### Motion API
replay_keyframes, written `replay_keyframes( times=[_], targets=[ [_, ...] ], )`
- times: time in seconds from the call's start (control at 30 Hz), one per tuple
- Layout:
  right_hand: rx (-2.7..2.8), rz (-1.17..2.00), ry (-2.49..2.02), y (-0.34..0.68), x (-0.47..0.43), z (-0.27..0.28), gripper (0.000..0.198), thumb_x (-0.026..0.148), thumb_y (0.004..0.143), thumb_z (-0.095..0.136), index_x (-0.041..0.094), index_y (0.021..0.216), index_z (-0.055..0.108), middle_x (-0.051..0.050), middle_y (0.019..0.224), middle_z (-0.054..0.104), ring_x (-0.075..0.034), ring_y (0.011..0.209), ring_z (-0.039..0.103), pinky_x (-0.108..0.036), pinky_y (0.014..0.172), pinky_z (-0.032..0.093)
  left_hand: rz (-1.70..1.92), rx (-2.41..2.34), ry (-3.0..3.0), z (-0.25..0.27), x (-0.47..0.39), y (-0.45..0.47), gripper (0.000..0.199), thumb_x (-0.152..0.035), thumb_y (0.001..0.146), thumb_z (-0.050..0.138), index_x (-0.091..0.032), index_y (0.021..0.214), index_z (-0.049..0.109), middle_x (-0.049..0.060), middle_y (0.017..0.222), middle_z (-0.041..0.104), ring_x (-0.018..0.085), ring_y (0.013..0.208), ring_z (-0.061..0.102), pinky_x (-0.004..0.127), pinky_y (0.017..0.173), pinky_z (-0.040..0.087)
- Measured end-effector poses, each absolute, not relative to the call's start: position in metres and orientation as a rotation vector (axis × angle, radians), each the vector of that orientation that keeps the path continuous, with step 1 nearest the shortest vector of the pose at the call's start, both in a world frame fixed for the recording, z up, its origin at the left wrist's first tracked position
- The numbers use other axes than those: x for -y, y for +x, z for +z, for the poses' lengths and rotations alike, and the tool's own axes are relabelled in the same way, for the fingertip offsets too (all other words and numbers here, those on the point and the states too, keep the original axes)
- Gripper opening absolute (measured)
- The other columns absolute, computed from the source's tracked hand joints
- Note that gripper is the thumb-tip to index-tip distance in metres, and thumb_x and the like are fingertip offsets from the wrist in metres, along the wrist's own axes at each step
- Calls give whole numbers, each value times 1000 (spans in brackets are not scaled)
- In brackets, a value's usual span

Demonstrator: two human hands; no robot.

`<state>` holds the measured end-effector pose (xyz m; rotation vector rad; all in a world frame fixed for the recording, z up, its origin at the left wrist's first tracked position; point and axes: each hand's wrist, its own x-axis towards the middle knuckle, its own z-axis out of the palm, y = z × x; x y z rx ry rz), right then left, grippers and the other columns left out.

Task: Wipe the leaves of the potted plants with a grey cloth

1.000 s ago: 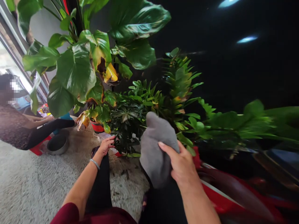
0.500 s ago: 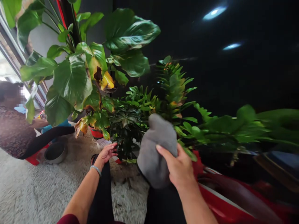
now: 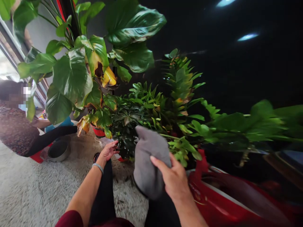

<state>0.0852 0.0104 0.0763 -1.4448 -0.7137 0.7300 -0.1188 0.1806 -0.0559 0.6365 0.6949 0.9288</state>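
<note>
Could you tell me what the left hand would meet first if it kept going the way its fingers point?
Most likely the dark-leaved plant just beyond the left hand; depth is unclear.

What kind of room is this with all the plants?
Probably a living room at home: a shaggy grey carpet covers the floor, big-leafed potted houseplants crowd together, and a window lets daylight in at the left.

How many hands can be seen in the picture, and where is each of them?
2. The left hand rests near the dark leaves of the small plant. The right hand holds the grey cloth. The other person's hands may be hidden behind leaves.
</note>
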Motion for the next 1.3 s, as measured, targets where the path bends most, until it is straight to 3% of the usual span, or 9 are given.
replay_keyframes(
  times=[0.13,0.4,0.63,0.8,0.93,1.13,1.3],
  targets=[
    [668,633,-1466,97,-57,86,40,41,57,75,21,92,71,-4,79,75,-28,78,68,-35,71,54,922,-707,643,-57,-179,-116,32,-24,68,76,-16,99,73,11,107,70,20,85,62,34,76,49],
    [940,1164,-1408,58,5,57,23,35,59,74,28,80,77,-3,80,77,-32,79,70,-41,74,53,923,-702,663,-62,-181,-118,37,-27,65,80,-15,100,74,9,93,70,19,80,60,32,75,47],
    [611,686,-1489,95,-34,94,44,44,54,80,21,90,72,-5,79,76,-29,78,69,-38,73,54,909,-691,686,-61,-179,-116,40,-25,66,79,-15,104,73,9,97,69,18,81,60,34,77,48],
    [757,1059,-1428,66,-43,64,29,40,53,78,23,76,74,-6,74,76,-33,75,71,-44,73,55,912,-686,679,-63,-177,-115,38,-24,64,81,-16,100,74,8,92,69,17,78,59,33,75,49],
    [817,1182,-1390,59,5,44,28,43,56,77,27,80,77,-4,86,78,-36,87,71,-47,82,54,910,-679,668,-64,-178,-117,32,-23,63,81,-17,94,74,7,92,69,18,79,60,32,75,49],
    [584,826,-1403,95,-22,67,45,43,52,81,21,90,72,-5,84,77,-29,81,70,-40,78,54,912,-684,654,-62,-176,-118,39,-24,65,80,-16,102,74,8,95,70,17,79,60,33,79,49],
    [826,829,-1448,70,-46,58,29,39,55,75,23,80,72,-4,78,76,-31,79,69,-41,76,53,936,-672,670,-61,-173,-118,38,-23,66,78,-17,103,74,9,101,70,18,81,59,34,78,48]
  ],
)
